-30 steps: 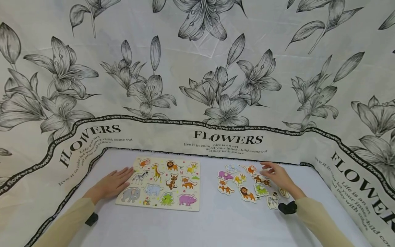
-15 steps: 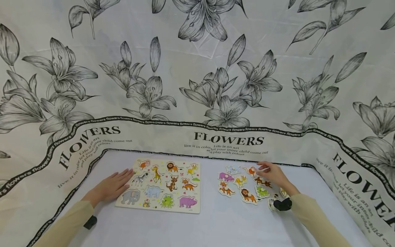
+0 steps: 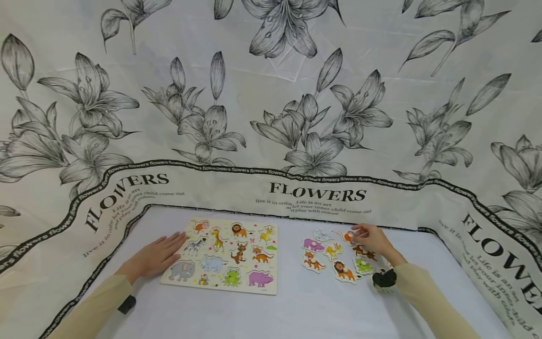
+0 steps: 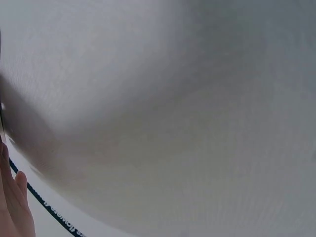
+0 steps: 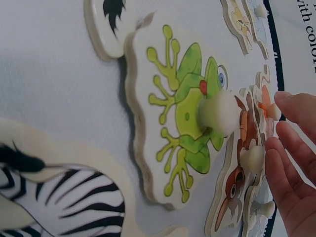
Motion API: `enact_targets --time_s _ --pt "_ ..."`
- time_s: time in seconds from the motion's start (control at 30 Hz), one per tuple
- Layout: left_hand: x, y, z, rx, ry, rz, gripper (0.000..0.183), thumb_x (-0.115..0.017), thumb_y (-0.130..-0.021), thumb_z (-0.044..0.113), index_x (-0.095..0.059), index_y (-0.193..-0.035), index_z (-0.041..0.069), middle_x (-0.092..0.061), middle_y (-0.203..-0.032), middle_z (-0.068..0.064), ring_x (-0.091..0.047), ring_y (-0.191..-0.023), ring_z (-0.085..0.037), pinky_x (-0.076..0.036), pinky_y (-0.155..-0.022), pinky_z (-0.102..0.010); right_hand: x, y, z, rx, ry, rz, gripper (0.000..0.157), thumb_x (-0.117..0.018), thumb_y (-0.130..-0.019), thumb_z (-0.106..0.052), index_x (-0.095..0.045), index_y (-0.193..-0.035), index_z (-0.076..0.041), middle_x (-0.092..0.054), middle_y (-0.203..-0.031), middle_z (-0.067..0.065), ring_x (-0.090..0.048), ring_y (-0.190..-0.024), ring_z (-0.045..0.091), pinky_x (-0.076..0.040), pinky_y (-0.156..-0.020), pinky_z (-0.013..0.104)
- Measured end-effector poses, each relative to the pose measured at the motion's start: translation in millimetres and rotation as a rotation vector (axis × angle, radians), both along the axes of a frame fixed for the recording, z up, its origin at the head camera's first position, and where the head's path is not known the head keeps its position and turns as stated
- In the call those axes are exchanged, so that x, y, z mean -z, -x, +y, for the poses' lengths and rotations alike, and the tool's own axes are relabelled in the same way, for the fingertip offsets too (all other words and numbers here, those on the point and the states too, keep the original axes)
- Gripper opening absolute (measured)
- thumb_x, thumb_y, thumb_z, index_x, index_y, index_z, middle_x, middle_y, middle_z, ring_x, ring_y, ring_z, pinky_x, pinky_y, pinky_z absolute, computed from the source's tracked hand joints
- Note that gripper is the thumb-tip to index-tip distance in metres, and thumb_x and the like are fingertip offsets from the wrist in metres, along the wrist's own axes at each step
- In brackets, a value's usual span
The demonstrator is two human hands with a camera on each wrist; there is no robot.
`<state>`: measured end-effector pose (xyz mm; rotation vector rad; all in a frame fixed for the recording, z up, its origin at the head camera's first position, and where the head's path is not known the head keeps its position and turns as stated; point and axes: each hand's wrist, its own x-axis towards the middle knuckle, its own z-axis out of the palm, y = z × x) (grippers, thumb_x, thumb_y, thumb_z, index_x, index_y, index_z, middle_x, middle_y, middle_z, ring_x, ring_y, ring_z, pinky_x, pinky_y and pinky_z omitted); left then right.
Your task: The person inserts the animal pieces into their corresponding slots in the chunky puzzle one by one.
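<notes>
My left hand (image 3: 154, 256) lies flat with fingers extended against the left edge of a wooden animal puzzle board (image 3: 273, 259). The left wrist view catches only part of that hand (image 4: 17, 202) at its edge. Farther right, my right hand (image 3: 372, 241) reaches down to an orange monkey puzzle piece (image 3: 347, 237), with curled fingertips at its knob. In the right wrist view, the fingertips (image 5: 282, 128) flank the small white knob. A brown kangaroo piece (image 3: 366, 254) lies partly beneath this hand, and a green frog piece (image 5: 190, 108) is close to it.
Several loose knobbed pieces surround the right hand, among them a lion (image 3: 344, 271), a purple hippo (image 3: 312, 245) and a tiger (image 3: 312, 262). A zebra piece (image 5: 84, 197) lies under the right wrist. A floral cloth (image 3: 317, 155) rises behind the white table (image 3: 296, 310).
My right hand has moved left from above the kangaroo piece to the monkey piece, its fingers drawing together there. The right wrist now covers the zebra piece. The left hand stays at the board.
</notes>
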<state>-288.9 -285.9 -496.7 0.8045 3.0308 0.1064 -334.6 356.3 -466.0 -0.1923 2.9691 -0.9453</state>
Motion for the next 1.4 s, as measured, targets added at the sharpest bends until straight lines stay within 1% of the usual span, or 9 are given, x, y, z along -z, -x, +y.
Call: enact_targets --time_s 0.2,0.3,0.4,0.63,0.8,0.93,1.23,1.4 --pt "-2.9 0.9 1.1 0.033 0.014 0.001 0.058 -0.039 -0.102 0.037 -0.034 -0.148 0.002 -0.032 -0.155 -0.016 -0.030 -0.143 -0.035 -0.028 -0.117 -0.053 2.8 4.1 1.6 -0.014 0.008 -0.017 0.037 -0.067 -0.088 -0.012 -0.059 -0.119 0.007 -0.067 -0.098 0.018 -0.066 -0.090 0.030 -0.056 -0.071 0.039" --pt "-4.0 0.8 1.1 0.046 0.011 -0.005 0.057 -0.039 -0.102 0.035 -0.033 -0.148 0.002 -0.032 -0.155 -0.015 -0.030 -0.143 -0.035 -0.028 -0.117 -0.052 3.4 5.7 1.5 -0.029 -0.005 -0.011 0.035 -0.066 -0.089 -0.012 -0.060 -0.117 0.007 -0.067 -0.099 0.020 -0.066 -0.089 0.031 -0.057 -0.072 0.040" --pt "-4.7 1.3 1.7 0.056 0.007 -0.009 0.057 -0.039 -0.102 0.035 -0.033 -0.148 0.002 -0.032 -0.155 -0.015 -0.031 -0.143 -0.035 -0.028 -0.116 -0.052 4.0 7.0 1.4 -0.022 -0.021 -0.006 0.032 -0.067 -0.089 -0.012 -0.062 -0.114 0.006 -0.068 -0.098 0.019 -0.066 -0.089 0.030 -0.057 -0.072 0.040" --pt "-4.0 4.1 1.8 0.053 0.011 -0.023 0.058 -0.038 -0.102 0.036 -0.032 -0.149 0.002 -0.031 -0.156 -0.015 -0.030 -0.143 -0.034 -0.029 -0.116 -0.051 3.7 8.1 -0.5 0.000 -0.021 -0.016 0.028 -0.066 -0.089 -0.011 -0.064 -0.111 0.007 -0.068 -0.095 0.018 -0.065 -0.086 0.027 -0.056 -0.069 0.037" --pt "-3.7 5.1 1.3 0.058 0.010 -0.039 0.058 -0.038 -0.103 0.035 -0.031 -0.149 0.001 -0.030 -0.156 -0.015 -0.030 -0.143 -0.034 -0.029 -0.116 -0.051 4.0 9.4 -1.7 0.021 -0.009 -0.030 0.027 -0.065 -0.088 -0.009 -0.065 -0.109 0.007 -0.069 -0.093 0.016 -0.064 -0.081 0.022 -0.054 -0.064 0.031" --pt "-3.3 5.2 0.7 0.070 0.018 -0.033 0.057 -0.038 -0.102 0.034 -0.031 -0.149 0.001 -0.030 -0.156 -0.016 -0.031 -0.143 -0.035 -0.029 -0.116 -0.051 6.2 11.9 -0.8 0.048 -0.002 -0.040 0.025 -0.065 -0.089 -0.010 -0.067 -0.108 0.005 -0.069 -0.091 0.013 -0.063 -0.079 0.017 -0.052 -0.063 0.028" --pt "-0.8 7.2 -1.0 0.078 0.037 -0.025 0.057 -0.037 -0.103 0.035 -0.031 -0.149 0.002 -0.029 -0.157 -0.015 -0.030 -0.143 -0.034 -0.029 -0.116 -0.050 10.5 14.8 0.3 0.035 0.025 -0.034 0.023 -0.066 -0.089 -0.010 -0.067 -0.106 0.006 -0.070 -0.090 0.014 -0.062 -0.074 0.012 -0.052 -0.062 0.026" --pt "-1.8 7.5 -0.5 0.082 0.043 -0.014 0.057 -0.037 -0.103 0.035 -0.032 -0.149 0.002 -0.030 -0.156 -0.015 -0.031 -0.143 -0.034 -0.030 -0.116 -0.050 9.5 13.6 0.4 0.031 0.028 -0.043 0.024 -0.066 -0.090 -0.011 -0.067 -0.106 0.007 -0.070 -0.088 0.014 -0.061 -0.070 0.012 -0.051 -0.059 0.028"
